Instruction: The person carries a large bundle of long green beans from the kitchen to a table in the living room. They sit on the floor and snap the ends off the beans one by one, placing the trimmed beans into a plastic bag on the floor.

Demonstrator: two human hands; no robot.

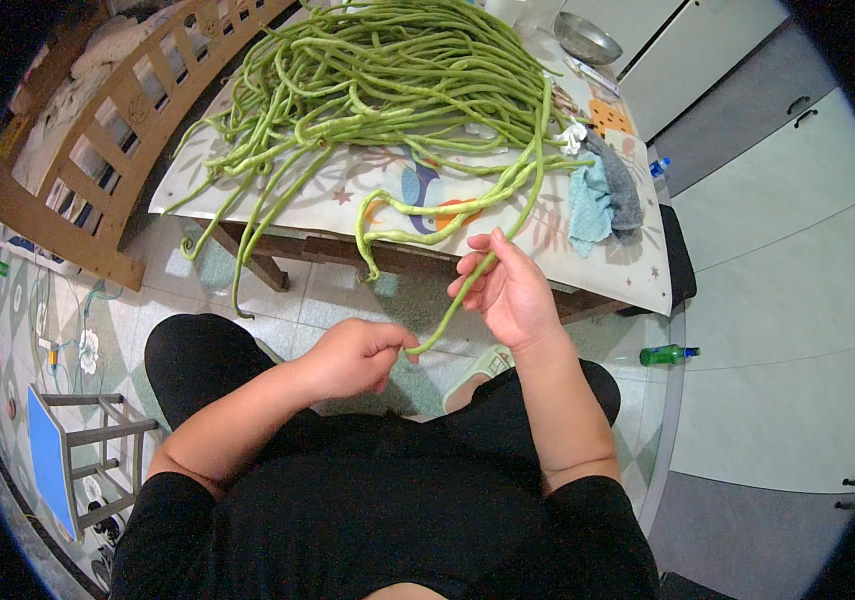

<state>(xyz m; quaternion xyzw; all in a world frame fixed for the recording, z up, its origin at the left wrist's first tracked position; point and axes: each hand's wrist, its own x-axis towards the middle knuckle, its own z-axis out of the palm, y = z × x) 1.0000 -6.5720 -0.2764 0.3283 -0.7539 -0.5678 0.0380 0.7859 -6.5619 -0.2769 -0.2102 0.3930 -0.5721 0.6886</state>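
A big heap of long green beans (378, 85) covers the far part of the table, several ends drooping over its front edge. One long bean (448, 318) runs from the heap down between my hands. My left hand (353, 358) is closed, pinching its lower tip between thumb and forefinger above my lap. Higher up, my right hand (516, 300) holds the same bean near the table's front edge, palm turned inward and fingers curled. Left of my right hand, a pale, lumpy bean (418, 208) lies bent on the printed tablecloth (608, 275).
On the table's right lie a light blue cloth (590, 205) and a grey cloth (626, 195); a metal bowl (588, 38) sits behind. A green bottle (661, 355) lies on the floor by the cabinets (778, 290). Leftward are a wooden bed rail (98, 160) and a blue-topped stool (53, 460).
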